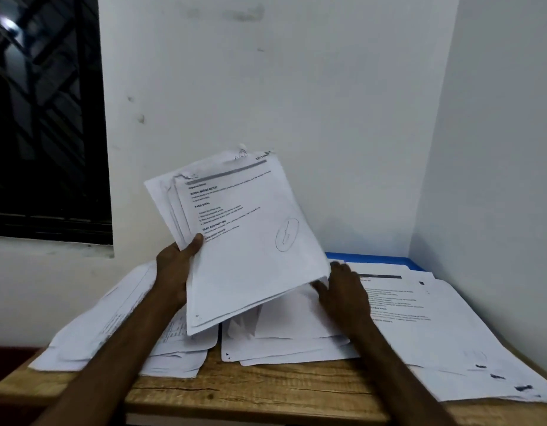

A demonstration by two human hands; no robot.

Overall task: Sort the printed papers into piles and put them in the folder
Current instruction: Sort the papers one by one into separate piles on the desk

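The left hand (177,259) grips a tilted stack of printed papers (244,241) above the desk (266,392), while the right hand (343,290), fingers extended, touches its lower right corner near the blue folder (373,259).

Wooden table (250,392) in white-walled corner (327,87), dark barred window (45,118) left

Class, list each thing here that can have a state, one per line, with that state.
held stack: lifted, tilted, print facing the camera.
left hand: grips the stack's left edge.
right hand: touches the stack's lower right corner; grip unclear.
left pile: lying on the table, untidy.
middle pile: lying fanned out.
right pile: flat, print up.
blue folder: mostly covered; open or closed unclear.
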